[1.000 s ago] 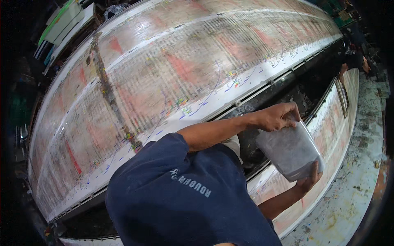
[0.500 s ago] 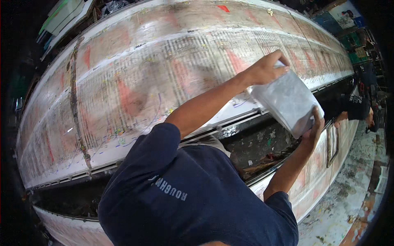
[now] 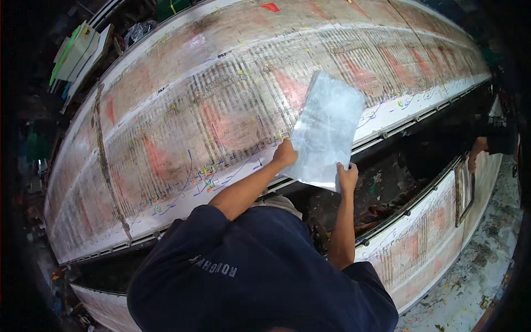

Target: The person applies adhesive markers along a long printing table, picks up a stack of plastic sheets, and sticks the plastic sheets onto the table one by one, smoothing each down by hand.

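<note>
A flat, pale silvery rectangular bundle of thin sheets or plastic (image 3: 329, 119) is held over the near edge of a long table (image 3: 166, 122), whose top is stained pink and striped grey. My left hand (image 3: 284, 154) grips the bundle at its lower left side, fingers partly hidden behind it. My right hand (image 3: 347, 176) holds the lower right corner, thumb on top. The table's white border carries small coloured marks.
A second long table (image 3: 420, 249) runs along my right, with a metal frame (image 3: 458, 199) at its side; a dark gap separates the two tables. Another person's arm (image 3: 479, 148) shows at the far right. Boards and clutter (image 3: 77, 47) stand beyond the upper left.
The bundle was raised and tilted on the right, gripped near its top and bottom; now it lies turned longways ahead of me, with my left hand shifted down and left.
</note>
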`<state>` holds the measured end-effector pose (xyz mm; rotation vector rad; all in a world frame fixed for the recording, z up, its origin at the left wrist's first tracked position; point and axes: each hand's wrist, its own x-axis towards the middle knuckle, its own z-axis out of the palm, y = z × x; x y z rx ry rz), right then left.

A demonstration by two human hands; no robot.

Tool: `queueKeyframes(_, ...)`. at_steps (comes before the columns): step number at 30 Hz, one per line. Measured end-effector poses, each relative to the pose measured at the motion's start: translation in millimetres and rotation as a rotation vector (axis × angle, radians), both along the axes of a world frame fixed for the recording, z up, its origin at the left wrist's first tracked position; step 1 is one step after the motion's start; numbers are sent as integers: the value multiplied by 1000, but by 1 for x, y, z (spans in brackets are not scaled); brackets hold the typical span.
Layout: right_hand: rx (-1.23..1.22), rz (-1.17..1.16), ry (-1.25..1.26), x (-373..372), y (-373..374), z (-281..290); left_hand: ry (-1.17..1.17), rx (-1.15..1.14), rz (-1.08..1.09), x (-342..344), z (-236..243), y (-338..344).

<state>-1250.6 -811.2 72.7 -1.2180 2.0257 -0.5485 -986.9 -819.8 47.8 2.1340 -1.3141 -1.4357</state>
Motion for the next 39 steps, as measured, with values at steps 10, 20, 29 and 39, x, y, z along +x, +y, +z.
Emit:
queueKeyframes(10,-100,122,415,58,39,46,-279,-223,19,-36,29,50)
queueKeyframes(20,-186,151,538,69,48,38,-294,-266,-46,-34,21,58)
queueKeyframes(29,-246,138,583,72,41,43,-315,-216,-116,-26,25,53)
queueKeyframes(39,-409,94,688,80,9,56,-283,-197,-147,-13,19,40)
